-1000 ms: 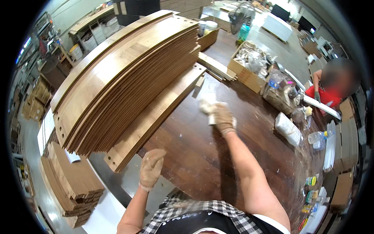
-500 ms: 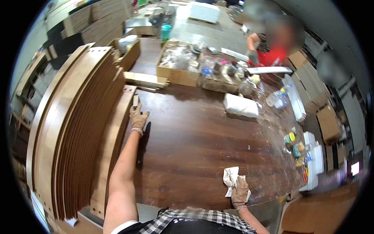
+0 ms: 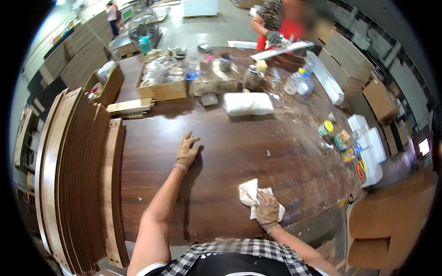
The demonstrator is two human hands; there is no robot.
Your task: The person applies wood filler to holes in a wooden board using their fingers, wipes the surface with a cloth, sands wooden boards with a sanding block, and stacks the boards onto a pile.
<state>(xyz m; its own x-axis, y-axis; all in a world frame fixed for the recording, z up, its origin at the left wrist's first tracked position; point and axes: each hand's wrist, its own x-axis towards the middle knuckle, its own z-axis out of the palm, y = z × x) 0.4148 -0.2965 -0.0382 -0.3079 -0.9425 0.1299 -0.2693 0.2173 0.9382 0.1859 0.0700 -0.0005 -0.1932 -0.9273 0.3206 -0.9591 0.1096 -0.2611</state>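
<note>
Gloved in tan, my left hand (image 3: pixel 186 152) is held above the dark brown table (image 3: pixel 161 202), fingers apart and nothing in them. My right hand (image 3: pixel 268 208), in the same kind of glove, presses down on a crumpled white cloth (image 3: pixel 249 192) near the table's front edge. Part of the cloth is hidden beneath its palm. A thick stack of long wooden boards (image 3: pixel 76 179) stands on edge at the left, with holes at the ends of the pale ones. Beside it, closer to my left hand, lies a single pale board (image 3: pixel 112 184).
A white wrapped roll (image 3: pixel 248 104) lies toward the back, next to a cardboard box of plastic-wrapped items (image 3: pixel 163 90). Bottles, small jars (image 3: pixel 326 128) and red-handled scissors (image 3: pixel 360 169) line the right side. Across the table, a co-worker's gloved hand (image 3: pixel 275 37) holds a white strip (image 3: pixel 282 50).
My left hand has come away from the single board's far end toward the table's middle and no longer holds a small pale block. My right hand has pushed the cloth slightly forward.
</note>
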